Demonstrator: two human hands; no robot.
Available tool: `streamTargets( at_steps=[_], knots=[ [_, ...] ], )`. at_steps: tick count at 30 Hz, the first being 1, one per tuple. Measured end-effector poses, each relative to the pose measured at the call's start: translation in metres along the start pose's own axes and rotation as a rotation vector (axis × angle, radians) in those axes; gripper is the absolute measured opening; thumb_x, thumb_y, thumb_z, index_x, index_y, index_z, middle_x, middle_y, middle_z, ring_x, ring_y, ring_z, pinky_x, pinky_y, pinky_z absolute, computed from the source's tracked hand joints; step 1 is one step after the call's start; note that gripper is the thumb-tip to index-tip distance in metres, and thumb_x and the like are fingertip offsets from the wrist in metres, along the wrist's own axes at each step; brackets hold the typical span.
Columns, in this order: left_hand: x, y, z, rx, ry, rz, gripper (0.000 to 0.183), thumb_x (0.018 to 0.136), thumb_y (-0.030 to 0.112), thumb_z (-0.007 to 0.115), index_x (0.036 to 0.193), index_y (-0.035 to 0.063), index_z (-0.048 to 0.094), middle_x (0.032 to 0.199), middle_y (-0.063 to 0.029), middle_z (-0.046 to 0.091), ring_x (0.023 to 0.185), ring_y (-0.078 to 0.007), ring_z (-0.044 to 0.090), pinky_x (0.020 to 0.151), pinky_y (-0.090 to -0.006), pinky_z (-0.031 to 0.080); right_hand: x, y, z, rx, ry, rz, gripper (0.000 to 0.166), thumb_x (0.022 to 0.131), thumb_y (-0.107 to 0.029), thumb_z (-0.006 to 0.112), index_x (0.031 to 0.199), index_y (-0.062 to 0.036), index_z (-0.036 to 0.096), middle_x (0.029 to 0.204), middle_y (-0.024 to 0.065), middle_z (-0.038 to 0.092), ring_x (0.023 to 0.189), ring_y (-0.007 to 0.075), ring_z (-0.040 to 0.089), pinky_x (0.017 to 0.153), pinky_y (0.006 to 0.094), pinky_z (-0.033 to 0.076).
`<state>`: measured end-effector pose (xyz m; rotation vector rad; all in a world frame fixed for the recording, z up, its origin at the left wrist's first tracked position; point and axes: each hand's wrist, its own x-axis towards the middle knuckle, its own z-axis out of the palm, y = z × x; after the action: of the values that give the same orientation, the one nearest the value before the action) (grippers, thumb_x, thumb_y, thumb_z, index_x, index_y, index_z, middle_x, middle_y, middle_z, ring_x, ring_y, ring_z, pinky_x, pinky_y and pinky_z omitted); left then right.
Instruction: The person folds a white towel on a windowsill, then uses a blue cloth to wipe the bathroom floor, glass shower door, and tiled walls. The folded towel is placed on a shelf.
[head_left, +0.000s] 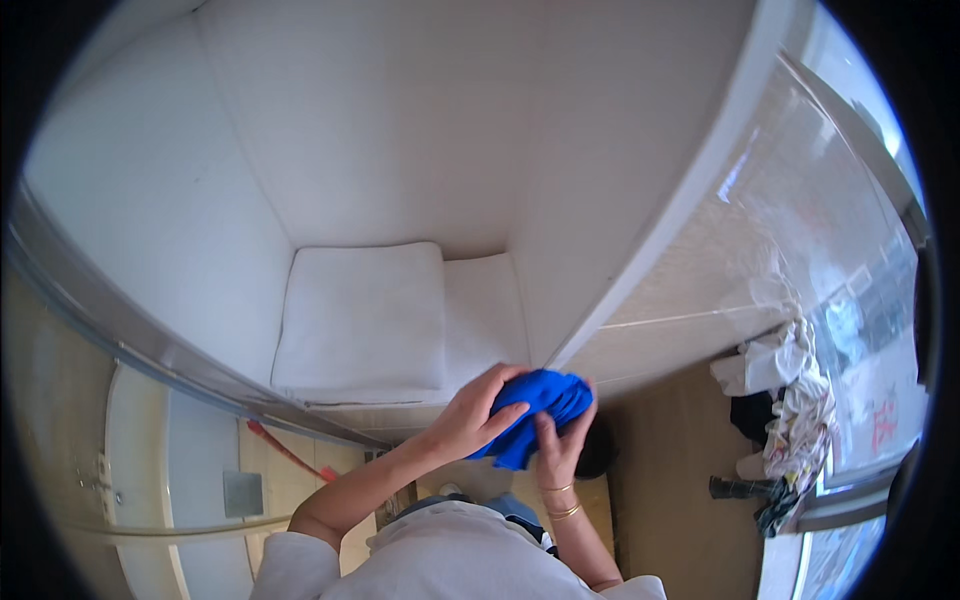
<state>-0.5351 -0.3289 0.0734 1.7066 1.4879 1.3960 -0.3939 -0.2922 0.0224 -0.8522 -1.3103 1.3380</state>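
Note:
A bunched blue cloth (544, 401) is held in front of my body, near the front edge of a white cabinet compartment. My left hand (480, 412) grips its left side, with the thumb lying over the front. My right hand (562, 442) holds the right side, its fingers curled partly behind the folds. Just beyond the hands, a folded white pad (364, 319) lies on the left of the compartment floor, over another flat white piece (486, 307).
White cabinet walls (630, 135) rise around the compartment. At the right, a heap of mixed cloths (799, 420) lies by a window. A dark round container (598, 450) stands below my right hand. A red stick-like object (289, 450) is at the lower left.

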Motion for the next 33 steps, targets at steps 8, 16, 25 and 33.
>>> streamTargets(
  at_steps=[8, 16, 25, 33],
  knots=[
    [0.139, 0.025, 0.008, 0.083, 0.538, 0.653, 0.043, 0.085, 0.025, 0.049, 0.111, 0.0052, 0.022, 0.124, -0.0223, 0.028, 0.112, -0.0281, 0.033, 0.093, -0.0376, 0.026, 0.134, -0.088, 0.023, -0.495, 0.607, -1.001, 0.056, 0.077, -0.003, 0.054, 0.127, -0.0016, 0.028, 0.136, 0.0235, 0.016, 0.125, 0.0389, 0.020, 0.101, 0.0438, 0.016],
    [0.083, -0.048, 0.048, 0.249, 0.578, 0.303, 0.027, 0.080, 0.010, 0.046, 0.103, -0.0006, 0.039, 0.122, -0.0225, 0.030, 0.111, -0.0350, 0.032, 0.093, -0.0428, 0.027, 0.120, 0.008, -0.001, -0.850, 0.294, -1.051, 0.062, 0.084, -0.047, 0.035, 0.119, 0.0034, 0.041, 0.129, 0.0295, 0.028, 0.123, 0.0489, 0.016, 0.099, 0.0565, 0.012],
    [0.099, -0.005, 0.040, 0.424, 0.370, 0.680, 0.063, 0.091, 0.037, 0.029, 0.133, -0.0044, 0.008, 0.135, -0.0299, 0.010, 0.124, -0.0436, 0.017, 0.100, -0.0465, 0.016, 0.143, -0.052, 0.019, -0.783, 0.367, -1.162, 0.045, 0.087, -0.026, 0.034, 0.118, 0.0051, 0.045, 0.128, 0.0284, 0.032, 0.121, 0.0476, 0.024, 0.097, 0.0528, 0.023],
    [0.094, -0.025, 0.042, 0.397, 0.342, 0.606, 0.077, 0.085, 0.046, 0.038, 0.129, -0.0097, 0.008, 0.134, -0.0292, 0.012, 0.120, -0.0425, 0.023, 0.098, -0.0455, 0.019, 0.125, -0.037, 0.012, -0.792, 0.499, -1.147, 0.033, 0.080, -0.028, 0.054, 0.110, -0.0116, 0.053, 0.110, 0.0065, 0.045, 0.108, 0.0286, 0.039, 0.087, 0.0407, 0.033]
  ],
)
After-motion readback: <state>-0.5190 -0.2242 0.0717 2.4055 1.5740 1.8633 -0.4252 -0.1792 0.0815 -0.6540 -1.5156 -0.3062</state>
